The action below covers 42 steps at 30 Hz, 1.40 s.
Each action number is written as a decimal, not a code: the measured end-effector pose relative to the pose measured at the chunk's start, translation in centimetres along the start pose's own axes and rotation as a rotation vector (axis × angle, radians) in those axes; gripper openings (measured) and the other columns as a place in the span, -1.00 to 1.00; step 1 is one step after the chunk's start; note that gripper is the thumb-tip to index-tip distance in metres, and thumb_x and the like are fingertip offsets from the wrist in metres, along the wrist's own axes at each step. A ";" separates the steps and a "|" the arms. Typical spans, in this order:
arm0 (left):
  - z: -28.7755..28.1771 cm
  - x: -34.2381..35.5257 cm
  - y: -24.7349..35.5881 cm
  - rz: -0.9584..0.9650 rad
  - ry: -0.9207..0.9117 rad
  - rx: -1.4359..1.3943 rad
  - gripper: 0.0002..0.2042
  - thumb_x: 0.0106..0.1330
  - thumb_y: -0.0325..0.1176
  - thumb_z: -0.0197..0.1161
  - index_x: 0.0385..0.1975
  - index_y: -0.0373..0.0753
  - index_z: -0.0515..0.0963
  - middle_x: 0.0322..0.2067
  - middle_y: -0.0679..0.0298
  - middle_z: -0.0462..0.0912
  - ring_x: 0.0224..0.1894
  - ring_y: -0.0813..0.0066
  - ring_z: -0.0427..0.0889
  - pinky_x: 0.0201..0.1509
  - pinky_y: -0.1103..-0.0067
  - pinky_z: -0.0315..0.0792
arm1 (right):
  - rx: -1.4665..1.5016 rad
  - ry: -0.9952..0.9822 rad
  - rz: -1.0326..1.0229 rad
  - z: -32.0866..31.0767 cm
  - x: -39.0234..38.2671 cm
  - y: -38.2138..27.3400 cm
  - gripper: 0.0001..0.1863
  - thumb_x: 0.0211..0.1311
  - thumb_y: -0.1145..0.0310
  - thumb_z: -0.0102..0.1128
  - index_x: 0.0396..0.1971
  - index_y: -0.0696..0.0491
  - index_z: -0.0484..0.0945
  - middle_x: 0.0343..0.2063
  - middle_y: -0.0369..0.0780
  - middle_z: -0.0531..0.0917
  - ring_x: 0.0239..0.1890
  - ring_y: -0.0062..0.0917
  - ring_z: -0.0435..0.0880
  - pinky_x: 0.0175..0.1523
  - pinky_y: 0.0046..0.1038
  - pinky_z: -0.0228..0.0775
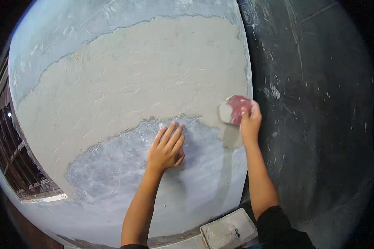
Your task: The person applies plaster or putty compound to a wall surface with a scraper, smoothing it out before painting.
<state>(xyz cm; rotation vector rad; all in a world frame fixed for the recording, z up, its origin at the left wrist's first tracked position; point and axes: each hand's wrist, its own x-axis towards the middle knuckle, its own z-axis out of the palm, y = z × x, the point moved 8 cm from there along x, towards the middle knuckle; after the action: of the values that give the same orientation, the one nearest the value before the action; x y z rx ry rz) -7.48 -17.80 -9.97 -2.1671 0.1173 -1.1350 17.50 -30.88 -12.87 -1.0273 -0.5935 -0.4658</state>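
Observation:
A pale wall [145,70] fills the middle, with a broad band of beige plaster above a rougher blue-grey patch [112,162]. My left hand [166,147] rests against that patch, just below the plaster's ragged edge, fingers extended. My right hand [250,120] grips a red flat tool [240,108], smeared with beige material, at the right end of the plastered band near the wall's edge. The tool is slightly blurred, so I cannot tell exactly what kind it is.
A barred window [23,157] with a dark frame is at the left. A dark, paint-spattered surface [316,124] runs down the right. At the wall's foot, below my right hand, lies a pale rectangular tray [212,232] with plaster in it.

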 end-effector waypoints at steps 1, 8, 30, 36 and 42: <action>0.3 -0.1 0.0 0.005 -0.012 0.004 -0.61 -0.12 -0.31 0.14 -0.20 -0.20 0.49 0.17 0.22 0.43 0.28 0.25 0.33 0.33 0.29 0.15 | 0.019 -0.057 -0.109 1.3 -1.0 -0.5 -0.65 0.16 0.53 0.08 -0.02 0.21 0.43 -0.22 -0.09 0.60 -0.15 -0.42 0.58 -0.01 -0.40 0.40; 0.1 0.0 -0.3 0.001 -0.017 -0.001 -0.62 -0.09 -0.30 0.14 -0.19 -0.21 0.50 0.17 0.22 0.43 0.28 0.24 0.32 0.34 0.29 0.15 | 0.083 0.074 -0.036 0.0 0.7 -0.3 -0.66 0.12 0.57 0.08 -0.05 0.18 0.47 -0.22 -0.13 0.63 -0.20 -0.42 0.61 -0.03 -0.40 0.41; -0.6 -0.5 -0.8 0.028 0.022 -0.066 -0.58 -0.08 -0.31 0.20 -0.13 -0.22 0.46 0.15 0.19 0.43 0.28 0.22 0.32 0.33 0.28 0.16 | -0.181 0.051 -0.113 1.9 -3.5 -0.1 -0.66 0.13 0.59 0.07 -0.04 0.17 0.45 -0.22 -0.14 0.60 -0.16 -0.40 0.59 0.00 -0.44 0.38; -0.9 0.0 -0.5 0.014 -0.005 -0.124 -0.59 -0.08 -0.32 0.19 -0.14 -0.22 0.46 0.14 0.18 0.44 0.28 0.22 0.31 0.33 0.28 0.16 | -0.041 0.260 0.020 -2.2 -1.5 2.6 -0.68 0.11 0.62 0.01 -0.09 0.15 0.48 -0.23 -0.15 0.61 -0.17 -0.46 0.59 -0.01 -0.45 0.39; -0.3 -0.5 -0.8 0.031 -0.008 -0.050 -0.56 -0.07 -0.28 0.18 -0.10 -0.20 0.46 0.16 0.19 0.43 0.29 0.22 0.30 0.35 0.30 0.15 | -0.182 0.043 -0.070 2.6 -3.3 1.0 -0.67 0.13 0.54 0.11 -0.05 0.19 0.45 -0.23 -0.09 0.60 -0.14 -0.40 0.58 0.01 -0.43 0.36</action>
<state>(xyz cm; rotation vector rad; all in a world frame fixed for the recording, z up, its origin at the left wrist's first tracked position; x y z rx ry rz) -8.20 -17.16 -9.73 -2.2062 0.1763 -1.1166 15.02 -27.86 -14.68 -1.1690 -0.5570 -0.6102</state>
